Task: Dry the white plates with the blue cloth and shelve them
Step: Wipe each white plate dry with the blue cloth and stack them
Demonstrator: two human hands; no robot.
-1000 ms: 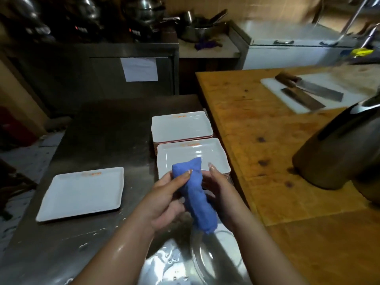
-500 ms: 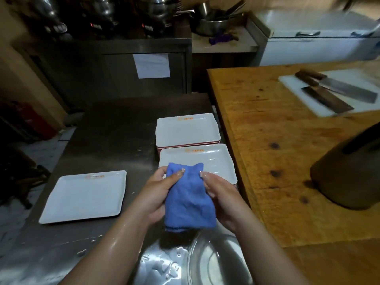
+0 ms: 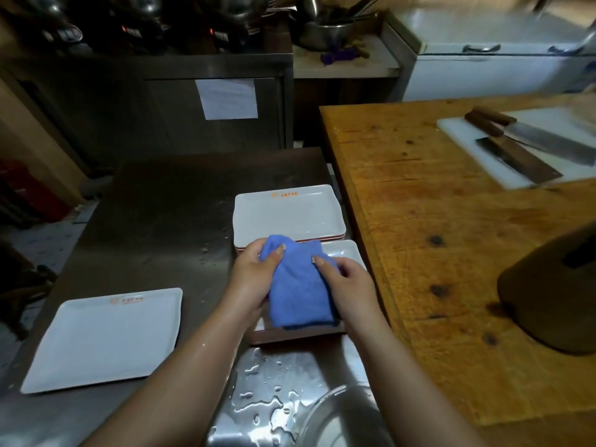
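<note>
Stretching ahead of me, the steel table [image 3: 154,201] carries everything, wet with droplets near my arms. Beside it on my right stands a wooden table [image 3: 451,253] with two cleavers [image 3: 532,150] on a white board [image 3: 464,146]. One plate [image 3: 103,337] lies alone at my left; a plate stack [image 3: 287,214] sits farther back. Both my left hand [image 3: 254,279] and right hand [image 3: 348,285] grip the folded cloth [image 3: 296,291], holding it over the nearest plate [image 3: 345,253].

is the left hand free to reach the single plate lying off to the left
Probably not yet: the left hand grips the blue cloth. The bare steel counter leaves the way to the single plate open.
</note>
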